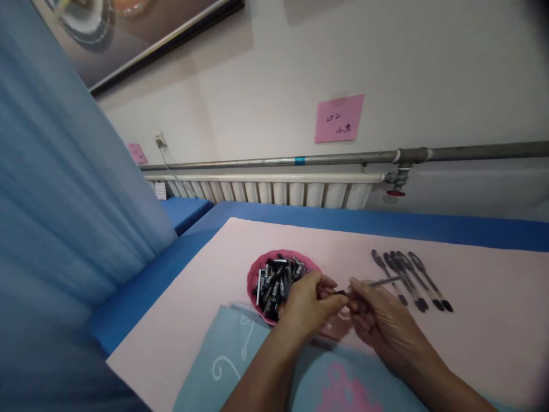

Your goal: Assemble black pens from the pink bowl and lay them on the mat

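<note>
Head view shows some dark sticks [422, 284] laid out, seemingly done, on pink paper [493, 332], many black pieces [274, 286] left in the pink bowl [252, 277], and left hand [309, 300] and right hand [381, 315] fingers pinching one thin stick [383, 281] between.

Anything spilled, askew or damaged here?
Nothing stands out. The dark parts lie jumbled but inside the pink bowl; the long dark pieces lie in a loose row on the pink sheet. The slim piece between left hand and right hand is too blurred to check.
</note>
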### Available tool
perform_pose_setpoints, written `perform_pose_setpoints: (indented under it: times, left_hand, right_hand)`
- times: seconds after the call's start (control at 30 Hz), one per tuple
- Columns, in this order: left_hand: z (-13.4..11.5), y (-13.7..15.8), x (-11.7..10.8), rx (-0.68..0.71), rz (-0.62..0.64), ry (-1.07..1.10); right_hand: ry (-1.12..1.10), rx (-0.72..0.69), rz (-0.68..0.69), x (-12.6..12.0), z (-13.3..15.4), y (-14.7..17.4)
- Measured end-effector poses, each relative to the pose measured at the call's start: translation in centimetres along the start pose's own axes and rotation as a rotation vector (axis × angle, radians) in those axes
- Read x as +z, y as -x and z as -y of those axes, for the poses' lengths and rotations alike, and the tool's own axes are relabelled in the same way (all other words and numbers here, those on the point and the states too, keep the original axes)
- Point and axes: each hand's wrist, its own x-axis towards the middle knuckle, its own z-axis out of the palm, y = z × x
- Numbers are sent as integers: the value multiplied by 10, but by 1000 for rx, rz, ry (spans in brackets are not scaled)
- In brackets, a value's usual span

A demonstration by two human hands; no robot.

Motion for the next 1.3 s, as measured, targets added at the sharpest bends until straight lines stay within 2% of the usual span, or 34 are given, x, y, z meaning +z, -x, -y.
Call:
perform_pose_setpoints:
  times: [0.1, 0.2, 0.37, 0.53, 0.63, 0.7, 0.83, 0.9, 0.97, 1.13, 1.3]
  left_hand:
    - [-1, 0, -2, -84, 104, -53]
    - [-3, 0, -4, -63, 183, -157]
    - [-5, 0, -6, -49, 138, -227]
    - [-5, 2, -4, -111, 104, -164]
    - [-5, 3, -3, -37, 6, -154]
    - [-6, 5, -4, -9, -10, -108]
    - [-9, 8, -4, -171, 231, 47]
    - [-10, 10, -2, -202, 299, 118]
    - [-10, 10, -1, -197, 293, 160]
    - [-7, 7, 0, -123, 153, 159]
    - [-8, 10, -1, -218, 280, 275]
  right_hand:
    - [8, 1, 0, -1, 0, 1]
    - [73, -13, 14, -1, -1, 1]
    - [97, -20, 37, -3, -3, 0]
    - [94, -9, 18, -3, -4, -1]
    - [12, -21, 1, -2, -4, 0]
    - [-24, -58, 18, -1, -5, 0]
    - [6, -85, 100, -3, -7, -1]
    - [12, -90, 117, -3, -8, 0]
    - [-2, -92, 115, -3, -7, 1]
    - [-40, -93, 57, 1, -4, 5]
    - [10, -107, 103, -1, -5, 3]
